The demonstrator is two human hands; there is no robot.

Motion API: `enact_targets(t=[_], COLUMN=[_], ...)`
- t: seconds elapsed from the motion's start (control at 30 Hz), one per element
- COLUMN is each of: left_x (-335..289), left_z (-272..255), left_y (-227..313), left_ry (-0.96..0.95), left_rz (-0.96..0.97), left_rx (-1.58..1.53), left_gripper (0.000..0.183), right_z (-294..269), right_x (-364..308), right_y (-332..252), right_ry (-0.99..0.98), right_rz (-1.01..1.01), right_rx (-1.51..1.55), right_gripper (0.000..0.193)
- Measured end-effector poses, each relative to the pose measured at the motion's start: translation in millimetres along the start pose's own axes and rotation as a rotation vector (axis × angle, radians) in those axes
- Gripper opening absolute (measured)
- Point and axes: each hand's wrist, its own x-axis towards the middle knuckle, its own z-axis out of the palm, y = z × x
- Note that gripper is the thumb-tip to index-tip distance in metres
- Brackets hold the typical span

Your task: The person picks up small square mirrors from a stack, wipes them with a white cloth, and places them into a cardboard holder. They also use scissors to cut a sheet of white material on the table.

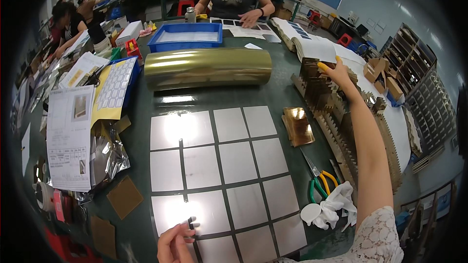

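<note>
My left hand (174, 244) is at the lower left of a grid of square silver plates (197, 166), its fingers partly curled and a little apart at the plate surface. I see nothing held in it. My right arm stretches far forward to a brown toothed rack (324, 112) with thin upright sheets (314, 75) in it. At the rack's far end my right hand (337, 74) has its yellow-covered thumb and finger spread apart over the sheets. A small stack of shiny copper-coloured sheets (298, 126) lies between the plates and the rack.
A gold-olive roll (207, 68) lies beyond the plates, before a blue tray (161, 47). Green-and-yellow-handled scissors (322, 182) and a crumpled white glove (336, 207) lie right. Papers (68, 139) and brown squares (125, 197) are left. A person (234, 0) works opposite.
</note>
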Motion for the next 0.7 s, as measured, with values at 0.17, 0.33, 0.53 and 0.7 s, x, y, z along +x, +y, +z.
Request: enact_targets(t=[0.17,0.33,0.53,0.7], left_x=[-0.2,-1.9,-7.4,-12.2], left_z=[7.2,11.7,19.6,34.8], left_y=[-0.1,3.5,12.8,27.5], left_ry=[-0.017,-0.038,-0.022,-0.097], left_rz=[-0.049,-0.049,-0.051,0.035], left_rx=[-0.019,-0.004,0.005,0.058], left_gripper=[0.019,0.02,0.021,0.023], right_z=[16.8,13.1,-14.2,-99.9], right_x=[11.9,6.8,8.1,18.5], right_y=[33.5,30.2,21.9,72.6], right_ry=[-0.183,-0.229,-0.15,0.055], right_rz=[0.04,0.071,0.025,-0.099], right_rx=[-0.146,-0.109,-0.071,-0.098], right_gripper=[0.106,0.107,0.105,0.097])
